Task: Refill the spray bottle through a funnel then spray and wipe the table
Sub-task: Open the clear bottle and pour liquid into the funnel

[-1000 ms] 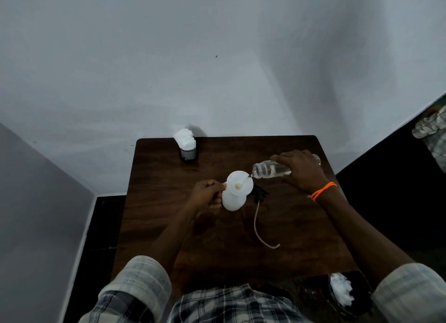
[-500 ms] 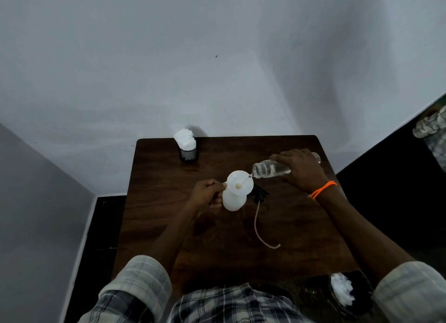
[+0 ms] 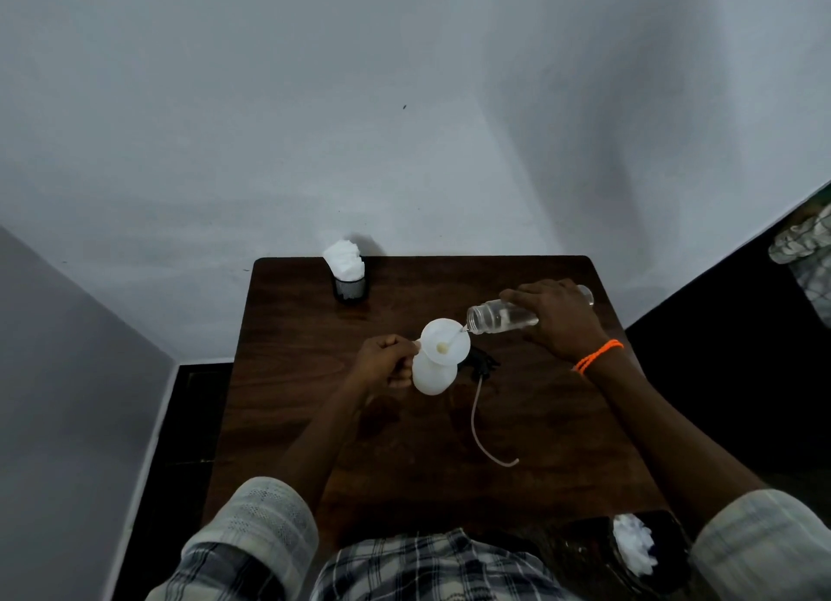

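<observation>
**Pouring water into the spray bottle, mid-refill**

So the left hand (image 3: 382,366) is curling its fingers around the side of the white spray bottle (image 3: 432,375), gripping it upright near the middle of the dark wooden table (image 3: 314,420). A white funnel (image 3: 446,343) is sitting in the bottle's neck, wide mouth facing up.

The right hand (image 3: 557,319) is wrapping its fingers over a clear bottle (image 3: 501,317), holding it tipped almost flat with the open mouth right at the funnel's right rim. A thin stream is running from that mouth into the funnel. There's an orange thread band (image 3: 598,361) on the right wrist.

Just right of the spray bottle, the black spray head (image 3: 483,366) is lying on the table, unscrewed, with its pale dip tube (image 3: 479,429) curving toward the near edge.

Further out, a black mesh cup (image 3: 350,286) stuffed with white tissues (image 3: 344,259) is standing at the far edge by the wall. Down at the near right corner something white and crumpled (image 3: 632,546) is sitting in a dark container, can't really tell what.
</observation>
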A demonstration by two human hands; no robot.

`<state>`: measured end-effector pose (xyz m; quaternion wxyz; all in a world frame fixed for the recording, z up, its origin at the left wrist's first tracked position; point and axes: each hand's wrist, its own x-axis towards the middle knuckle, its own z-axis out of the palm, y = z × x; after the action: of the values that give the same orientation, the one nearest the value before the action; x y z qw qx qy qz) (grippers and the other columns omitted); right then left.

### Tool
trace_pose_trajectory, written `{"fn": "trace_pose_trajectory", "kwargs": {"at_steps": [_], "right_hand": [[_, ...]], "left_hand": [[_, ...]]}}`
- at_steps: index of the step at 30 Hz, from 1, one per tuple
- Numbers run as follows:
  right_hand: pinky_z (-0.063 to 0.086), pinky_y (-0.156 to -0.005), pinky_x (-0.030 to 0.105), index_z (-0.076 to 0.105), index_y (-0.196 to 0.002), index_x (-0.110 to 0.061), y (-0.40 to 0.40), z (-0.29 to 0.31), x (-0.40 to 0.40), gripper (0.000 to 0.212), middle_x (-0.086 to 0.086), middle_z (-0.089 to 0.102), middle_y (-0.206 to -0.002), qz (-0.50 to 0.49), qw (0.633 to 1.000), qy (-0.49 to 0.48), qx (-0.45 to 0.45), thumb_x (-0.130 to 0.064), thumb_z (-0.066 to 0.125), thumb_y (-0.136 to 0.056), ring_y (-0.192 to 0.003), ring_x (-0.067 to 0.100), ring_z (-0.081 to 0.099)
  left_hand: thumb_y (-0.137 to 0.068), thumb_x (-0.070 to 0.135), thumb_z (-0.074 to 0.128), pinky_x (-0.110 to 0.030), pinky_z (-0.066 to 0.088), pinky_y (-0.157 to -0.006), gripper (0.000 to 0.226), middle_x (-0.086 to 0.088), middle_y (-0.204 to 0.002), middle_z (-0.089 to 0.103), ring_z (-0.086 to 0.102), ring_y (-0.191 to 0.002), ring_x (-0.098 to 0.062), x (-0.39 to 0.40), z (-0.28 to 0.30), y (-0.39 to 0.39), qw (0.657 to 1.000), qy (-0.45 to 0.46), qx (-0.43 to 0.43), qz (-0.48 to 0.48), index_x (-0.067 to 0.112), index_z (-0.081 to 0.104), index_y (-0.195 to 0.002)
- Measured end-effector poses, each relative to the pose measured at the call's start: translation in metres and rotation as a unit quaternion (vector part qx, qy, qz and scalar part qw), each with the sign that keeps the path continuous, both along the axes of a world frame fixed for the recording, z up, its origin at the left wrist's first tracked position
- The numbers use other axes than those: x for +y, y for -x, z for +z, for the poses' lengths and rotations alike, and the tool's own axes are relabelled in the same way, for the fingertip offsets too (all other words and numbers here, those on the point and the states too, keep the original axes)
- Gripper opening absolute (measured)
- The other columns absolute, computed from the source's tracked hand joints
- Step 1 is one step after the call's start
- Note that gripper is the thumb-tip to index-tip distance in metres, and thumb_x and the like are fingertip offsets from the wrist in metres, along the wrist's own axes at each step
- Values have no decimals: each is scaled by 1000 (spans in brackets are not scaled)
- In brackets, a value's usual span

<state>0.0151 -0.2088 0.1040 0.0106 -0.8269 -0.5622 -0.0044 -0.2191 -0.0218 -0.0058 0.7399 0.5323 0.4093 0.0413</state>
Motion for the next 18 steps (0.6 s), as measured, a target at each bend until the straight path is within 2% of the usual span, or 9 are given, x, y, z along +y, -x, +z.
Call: {"fn": "trace_pose_trajectory", "kwargs": {"at_steps": [2, 7, 10, 14, 18], "right_hand": [[44, -89, 45, 67, -129, -25, -1, 0, 1, 65, 2, 72, -120, 3, 1000, 0, -3, -22, 83, -66, -106, 30, 66], [44, -89, 45, 67, -129, -25, -1, 0, 1, 66, 1, 72, -119, 11, 1000, -7, 1, -23, 84, -66, -105, 30, 66], [45, -88, 46, 68, -127, -24, 0, 0, 1, 64, 3, 73, -117, 13, 1000, -15, 0, -21, 84, -66, -104, 32, 67], [46, -88, 47, 69, -126, -23, 0, 0, 2, 61, 4, 73, -115, 18, 1000, -16, -5, -20, 83, -66, -102, 32, 67], [46, -88, 48, 68, -126, -23, -1, 1, 2, 60, 4, 73, -115, 21, 1000, -14, -8, -20, 82, -68, -101, 33, 67]], "left_hand": [[-90, 25, 76, -49, 60, -81, 33, -11, -74, 63, 60, -63, -18, 0, 0, 0, 1000, 0, -1, 3, -5, 68, -96], [-89, 24, 77, -46, 59, -78, 19, -9, -71, 62, 59, -59, -17, -1, 0, 0, 1000, 1, -9, 10, 6, 71, -86], [-89, 23, 77, -42, 58, -75, 18, -10, -71, 61, 59, -60, -17, -2, 0, -1, 1000, 3, -10, 13, 6, 71, -87], [-89, 22, 76, -42, 58, -75, 19, -11, -72, 61, 59, -61, -18, -2, -1, 0, 1000, 9, -9, 14, 4, 72, -89], [-89, 23, 77, -42, 58, -74, 28, -12, -73, 61, 59, -61, -19, -2, -1, -1, 1000, 10, -1, 19, -3, 70, -96]]}}
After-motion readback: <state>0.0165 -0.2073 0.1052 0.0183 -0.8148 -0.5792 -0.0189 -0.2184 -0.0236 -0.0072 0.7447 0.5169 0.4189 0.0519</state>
